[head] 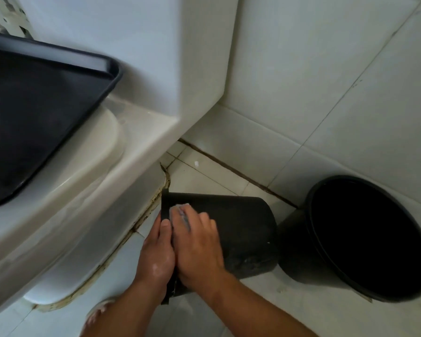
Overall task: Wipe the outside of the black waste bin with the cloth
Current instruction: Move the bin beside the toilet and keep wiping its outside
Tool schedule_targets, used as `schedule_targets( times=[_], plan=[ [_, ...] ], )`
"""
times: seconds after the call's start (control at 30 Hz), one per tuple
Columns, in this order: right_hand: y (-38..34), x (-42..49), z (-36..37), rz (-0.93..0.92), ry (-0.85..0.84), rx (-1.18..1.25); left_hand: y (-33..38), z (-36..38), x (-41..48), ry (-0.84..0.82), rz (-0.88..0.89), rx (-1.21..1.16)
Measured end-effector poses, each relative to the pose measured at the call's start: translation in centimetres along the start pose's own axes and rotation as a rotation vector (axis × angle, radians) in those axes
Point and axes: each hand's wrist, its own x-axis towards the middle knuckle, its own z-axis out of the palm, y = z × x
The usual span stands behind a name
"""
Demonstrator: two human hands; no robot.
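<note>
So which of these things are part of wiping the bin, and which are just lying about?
In the job: black bin, cloth, left hand, right hand.
Lying about: second black bin, toilet, black tray.

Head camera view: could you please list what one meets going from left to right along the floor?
Toilet base → left hand → right hand with cloth → tipped black waste bin → second black bin.

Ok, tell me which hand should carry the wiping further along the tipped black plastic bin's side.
Right. The right hand already presses the pale cloth flat on the black plastic bin wall, while the left hand grips its rim, steadying it.
</note>
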Motion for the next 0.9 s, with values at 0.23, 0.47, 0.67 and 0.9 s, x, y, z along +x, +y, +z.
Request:
schedule_targets(
  times=[0.23,0.47,0.67,0.9],
  plan=[
    [12.1,-2.2,-2.0,0.305,0.121,-0.145,-0.1,0.1,0.1,0.036,0.041,0.009],
    [8.6,-4.1,-0.3,0.378,0.209,-0.063,0.0,0.2,0.2,0.036,0.067,0.075],
    [5.9,-4.0,0.2,-0.042,-0.003,-0.143,0.4,-1.0,0.6,0.048,0.097,0.127],
    [15.3,-4.3,-2.1,0.415,0.113,-0.129,1.1,-1.7,1.2,0.082,0.101,0.124]
  ],
)
